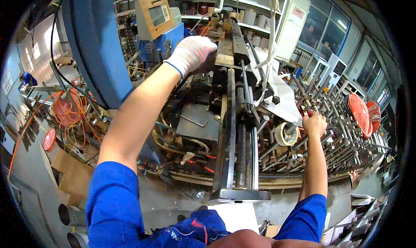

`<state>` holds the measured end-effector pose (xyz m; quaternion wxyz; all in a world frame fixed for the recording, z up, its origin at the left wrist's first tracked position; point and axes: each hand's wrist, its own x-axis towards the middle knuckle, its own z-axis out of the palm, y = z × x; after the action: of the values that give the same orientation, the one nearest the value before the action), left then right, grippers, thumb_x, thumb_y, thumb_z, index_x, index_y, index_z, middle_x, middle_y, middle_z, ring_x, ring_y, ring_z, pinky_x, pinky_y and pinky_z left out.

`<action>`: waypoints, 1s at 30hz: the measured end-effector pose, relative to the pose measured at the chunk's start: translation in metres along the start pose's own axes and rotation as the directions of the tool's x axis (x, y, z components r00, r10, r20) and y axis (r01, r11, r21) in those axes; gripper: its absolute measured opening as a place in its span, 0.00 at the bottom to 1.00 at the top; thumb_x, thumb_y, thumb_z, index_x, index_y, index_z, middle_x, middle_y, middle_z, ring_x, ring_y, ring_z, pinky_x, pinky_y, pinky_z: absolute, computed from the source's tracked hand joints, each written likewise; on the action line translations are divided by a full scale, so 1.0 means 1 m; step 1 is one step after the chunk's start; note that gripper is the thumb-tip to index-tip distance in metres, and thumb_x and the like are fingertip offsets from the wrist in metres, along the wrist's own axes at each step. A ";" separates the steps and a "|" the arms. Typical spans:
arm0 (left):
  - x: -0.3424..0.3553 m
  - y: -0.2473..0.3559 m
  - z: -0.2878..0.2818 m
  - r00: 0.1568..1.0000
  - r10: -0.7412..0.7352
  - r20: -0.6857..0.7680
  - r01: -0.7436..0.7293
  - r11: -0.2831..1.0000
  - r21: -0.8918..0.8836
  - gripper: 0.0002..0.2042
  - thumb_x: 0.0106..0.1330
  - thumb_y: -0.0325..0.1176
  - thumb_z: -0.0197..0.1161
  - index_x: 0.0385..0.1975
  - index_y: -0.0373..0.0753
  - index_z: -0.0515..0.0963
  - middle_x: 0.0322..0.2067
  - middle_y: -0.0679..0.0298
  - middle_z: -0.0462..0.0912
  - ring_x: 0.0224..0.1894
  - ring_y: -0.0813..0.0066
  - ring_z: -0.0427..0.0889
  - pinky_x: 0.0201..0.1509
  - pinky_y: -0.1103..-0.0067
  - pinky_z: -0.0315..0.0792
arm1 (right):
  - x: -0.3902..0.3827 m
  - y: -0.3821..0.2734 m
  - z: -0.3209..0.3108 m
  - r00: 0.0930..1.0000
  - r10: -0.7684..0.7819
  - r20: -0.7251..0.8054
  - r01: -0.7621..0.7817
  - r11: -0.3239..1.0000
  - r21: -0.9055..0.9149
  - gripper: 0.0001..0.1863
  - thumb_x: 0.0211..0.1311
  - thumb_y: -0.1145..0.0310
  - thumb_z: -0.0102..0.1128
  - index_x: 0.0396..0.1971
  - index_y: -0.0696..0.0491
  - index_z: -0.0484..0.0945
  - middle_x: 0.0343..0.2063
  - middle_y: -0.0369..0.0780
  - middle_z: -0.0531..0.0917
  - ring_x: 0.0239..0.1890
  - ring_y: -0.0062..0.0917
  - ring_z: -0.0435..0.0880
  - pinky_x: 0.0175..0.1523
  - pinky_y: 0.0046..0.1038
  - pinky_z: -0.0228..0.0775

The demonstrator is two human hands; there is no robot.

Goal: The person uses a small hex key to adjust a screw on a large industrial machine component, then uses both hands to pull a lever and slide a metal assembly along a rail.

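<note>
My left hand [192, 54], in a white knit glove with coloured stripes, is closed beside the far part of a long metal machine bed [225, 53]. Its fingertips are hidden, so what they grip cannot be made out. The bare right hand [315, 125] is closed at the rack of metal rods, with a small red thing [310, 113] showing at its fingers. Between my arms runs the machine's rail [229, 139], alongside a threaded screw shaft [241, 155]. A roll of pale tape [286, 134] sits on the rods just left of my right hand.
A blue steel column [97, 44] stands close to my left arm. A bent hex key [193, 120] lies on a dark plate. White sheeting [279, 94] and a hanging pale cable [269, 44] are beyond the rail. Red round fans [360, 113] stand at right; orange hoses [71, 111] hang at left.
</note>
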<state>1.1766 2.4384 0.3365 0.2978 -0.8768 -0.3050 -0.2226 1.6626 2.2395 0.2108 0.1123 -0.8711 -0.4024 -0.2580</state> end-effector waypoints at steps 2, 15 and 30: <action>-0.005 0.007 -0.010 1.000 0.001 0.018 0.000 1.000 -0.008 0.08 0.60 0.24 0.64 0.38 0.42 0.83 0.38 0.53 0.86 0.45 0.51 0.87 0.50 0.63 0.81 | 0.002 -0.001 -0.001 0.999 0.004 0.033 -0.004 1.000 -0.010 0.25 0.59 0.51 0.58 0.50 0.51 0.87 0.52 0.48 0.86 0.60 0.44 0.80 0.62 0.46 0.71; -0.220 0.070 -0.159 0.660 -0.514 -0.548 0.196 0.822 -0.535 0.09 0.64 0.23 0.70 0.43 0.35 0.85 0.39 0.58 0.88 0.41 0.63 0.87 0.48 0.69 0.81 | 0.005 0.011 0.002 0.969 -0.054 0.242 0.016 0.988 0.157 0.25 0.57 0.46 0.60 0.36 0.52 0.90 0.35 0.50 0.90 0.41 0.46 0.89 0.51 0.43 0.80; -0.335 -0.192 -0.102 0.334 -0.943 0.004 0.076 0.023 -0.997 0.14 0.74 0.25 0.60 0.57 0.32 0.78 0.54 0.58 0.83 0.53 0.70 0.83 0.59 0.73 0.79 | 0.013 0.023 0.012 0.949 -0.025 0.313 -0.085 0.940 0.331 0.25 0.57 0.45 0.63 0.30 0.56 0.89 0.20 0.41 0.87 0.28 0.32 0.89 0.42 0.35 0.80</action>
<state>0.7875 2.3587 0.2925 -0.2836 -0.4742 -0.3157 -0.7714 1.6915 2.2376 0.2080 0.2001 -0.8744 -0.4400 -0.0418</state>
